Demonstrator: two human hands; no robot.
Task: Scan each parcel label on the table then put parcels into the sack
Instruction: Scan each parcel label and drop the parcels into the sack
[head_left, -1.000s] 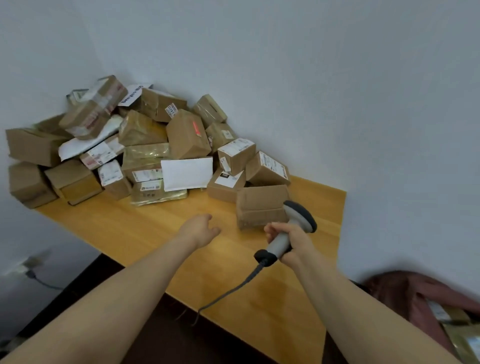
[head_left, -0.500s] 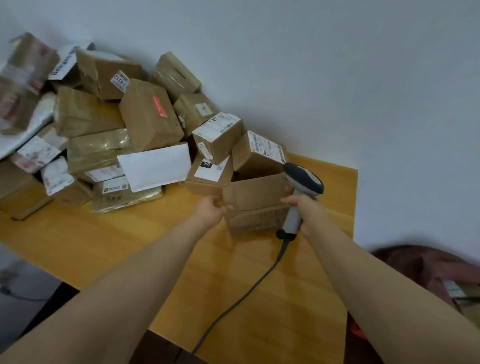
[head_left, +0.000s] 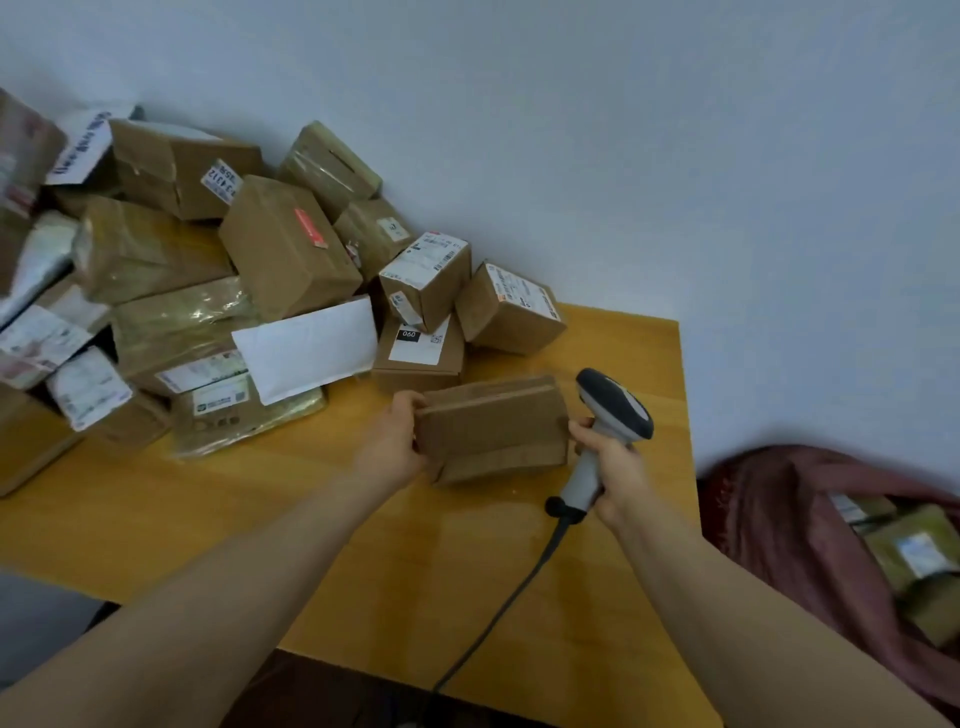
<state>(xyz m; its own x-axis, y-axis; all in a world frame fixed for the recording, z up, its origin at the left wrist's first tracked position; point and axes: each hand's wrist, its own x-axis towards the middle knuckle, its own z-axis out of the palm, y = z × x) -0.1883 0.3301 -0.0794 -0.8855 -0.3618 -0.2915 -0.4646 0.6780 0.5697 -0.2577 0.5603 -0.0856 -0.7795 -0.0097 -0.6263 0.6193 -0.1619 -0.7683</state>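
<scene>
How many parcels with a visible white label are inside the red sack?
2. A small parcel lies at the top of the sack opening; a larger parcel lies just below, to its right. The sack may hide more.

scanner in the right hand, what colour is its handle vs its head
Light grey handle, dark grey-black head on the scanner, seen in the head view.

Pile (head_left: 285, 249) rear-L on table (head_left: 156, 509); sack (head_left: 769, 519) R, prob. lower.
</scene>
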